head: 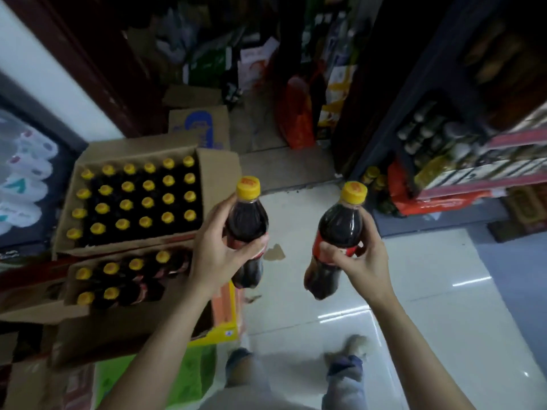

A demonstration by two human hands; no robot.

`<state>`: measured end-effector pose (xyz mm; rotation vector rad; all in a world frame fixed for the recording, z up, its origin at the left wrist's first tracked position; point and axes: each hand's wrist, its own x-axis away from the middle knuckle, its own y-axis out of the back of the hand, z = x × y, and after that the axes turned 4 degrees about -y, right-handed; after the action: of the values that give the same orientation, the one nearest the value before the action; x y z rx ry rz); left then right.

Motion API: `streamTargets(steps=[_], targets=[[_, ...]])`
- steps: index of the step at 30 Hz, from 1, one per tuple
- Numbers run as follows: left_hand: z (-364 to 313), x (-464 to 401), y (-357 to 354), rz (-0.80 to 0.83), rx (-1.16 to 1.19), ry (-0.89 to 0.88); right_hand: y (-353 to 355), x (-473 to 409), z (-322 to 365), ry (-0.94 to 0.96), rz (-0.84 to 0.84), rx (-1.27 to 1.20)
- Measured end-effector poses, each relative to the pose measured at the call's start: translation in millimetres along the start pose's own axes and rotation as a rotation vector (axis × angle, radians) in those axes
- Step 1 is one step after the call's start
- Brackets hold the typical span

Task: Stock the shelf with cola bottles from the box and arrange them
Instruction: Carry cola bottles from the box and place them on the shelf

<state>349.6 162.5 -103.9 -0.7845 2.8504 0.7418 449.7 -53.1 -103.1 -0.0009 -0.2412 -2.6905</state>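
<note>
While two open cartons of yellow-capped cola bottles (133,199) sit at left, the left hand (220,250) grips one cola bottle (248,229), the right hand (359,261) grips another (340,232), with the store shelf (473,173) at right.

A glossy pale tiled floor (429,279) carries stacked open brown cardboard boxes (219,173) of yellow-capped dark cola bottles (148,199) at left; a stocked metal shelf (461,184) stands at right.

Cola bottles (248,229) showing dark brown, yellow caps (248,188), red labels (318,244) (partly hidden); cardboard box (219,170) showing tan.
</note>
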Motion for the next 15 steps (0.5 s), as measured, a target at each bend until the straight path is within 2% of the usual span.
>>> streamTargets(steps=[8,11,15], targets=[[-136.2,-49.6,-173.1,0.022,0.071,-0.140,226.7,-35.3,33.3,0.131,-0.036,0.046],[-194.8,-79.0,-221.1,0.039,0.035,-0.257,289.5,-57.3,53.4,0.212,-0.056,0.066],[-256.4,-128.1,-270.8,-0.018,0.007,-0.386,361.0,-99.6,79.4,0.311,-0.086,0.086]])
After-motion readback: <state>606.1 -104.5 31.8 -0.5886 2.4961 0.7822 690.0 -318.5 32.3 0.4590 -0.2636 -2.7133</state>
